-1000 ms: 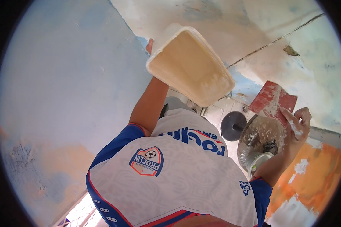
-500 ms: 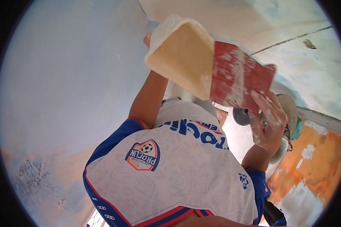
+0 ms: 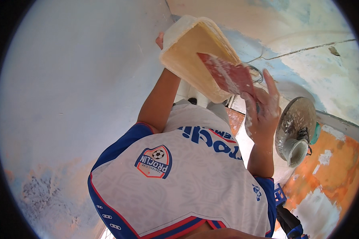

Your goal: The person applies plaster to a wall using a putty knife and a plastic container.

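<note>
My left hand (image 3: 160, 40) is wrapped round the far side of a translucent rectangular plastic tub (image 3: 179, 40), mostly hidden behind it, holding it tilted so its cream-coloured inside faces the camera. My right hand (image 3: 262, 107) grips a flat red scraper (image 3: 223, 75), streaked with white, whose blade lies in the tub's opening. The forefinger of that hand sticks up beside the blade, and white smears cover the fingers. My white-and-blue shirt (image 3: 171, 199) fills the lower middle of the view.
A pale wall (image 3: 68, 91) rises at the left; a patchy, cracked surface (image 3: 315, 71) is at upper right. Below it stand a splattered round top (image 3: 291, 119) with a whitish container (image 3: 296, 153), and an orange patched wall (image 3: 333, 169). A blue plastic item (image 3: 279, 193) and black bag (image 3: 287, 219) sit at lower right.
My right hand has moved up and left, carrying the red scraper from beside the tub into its opening. The tub has shifted slightly upward.
</note>
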The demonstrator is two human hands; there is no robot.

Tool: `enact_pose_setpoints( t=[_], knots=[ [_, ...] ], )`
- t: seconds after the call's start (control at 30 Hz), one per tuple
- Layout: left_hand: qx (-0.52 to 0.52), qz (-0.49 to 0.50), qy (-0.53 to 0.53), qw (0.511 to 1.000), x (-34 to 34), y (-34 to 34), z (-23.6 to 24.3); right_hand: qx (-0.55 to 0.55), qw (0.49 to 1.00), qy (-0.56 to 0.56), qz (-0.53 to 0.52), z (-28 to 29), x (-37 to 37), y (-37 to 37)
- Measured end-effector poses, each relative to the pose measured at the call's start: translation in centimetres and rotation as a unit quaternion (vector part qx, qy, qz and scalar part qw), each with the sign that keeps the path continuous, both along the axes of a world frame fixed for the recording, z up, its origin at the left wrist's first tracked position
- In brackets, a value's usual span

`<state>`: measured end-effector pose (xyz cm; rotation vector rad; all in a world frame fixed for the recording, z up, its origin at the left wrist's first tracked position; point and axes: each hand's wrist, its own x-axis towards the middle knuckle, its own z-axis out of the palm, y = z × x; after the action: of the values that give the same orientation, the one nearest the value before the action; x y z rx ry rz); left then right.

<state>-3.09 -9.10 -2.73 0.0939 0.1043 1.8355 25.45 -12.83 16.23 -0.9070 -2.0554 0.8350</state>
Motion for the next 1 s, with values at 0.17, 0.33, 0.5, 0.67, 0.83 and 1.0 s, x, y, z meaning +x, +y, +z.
enact_pose_setpoints(
  t=[0.17,0.33,0.5,0.67,0.83,1.0],
  knots=[
    [0.032,-0.012,0.005,0.999,-0.4,-0.3,1.0,-0.004,0.997,-0.055,0.053,-1.2,-1.3,0.7],
    [0.073,-0.041,0.016,0.996,0.0,-0.2,2.4,-0.108,0.991,0.020,0.073,-1.7,-0.9,1.2],
    [0.138,-0.111,0.029,0.984,1.7,0.4,3.4,-0.208,0.973,0.064,0.073,-1.8,0.8,1.6],
    [0.157,-0.150,-0.052,0.975,2.8,1.3,-0.1,-0.323,0.936,0.136,0.043,-4.9,1.7,2.1],
    [-0.079,-0.130,0.069,0.986,5.0,0.7,0.2,-0.419,0.881,0.218,0.032,-8.1,2.7,2.1],
    [-0.196,-0.128,0.167,0.958,6.3,0.2,0.4,-0.443,0.874,0.199,0.000,-9.5,2.9,2.2]
  ],
)
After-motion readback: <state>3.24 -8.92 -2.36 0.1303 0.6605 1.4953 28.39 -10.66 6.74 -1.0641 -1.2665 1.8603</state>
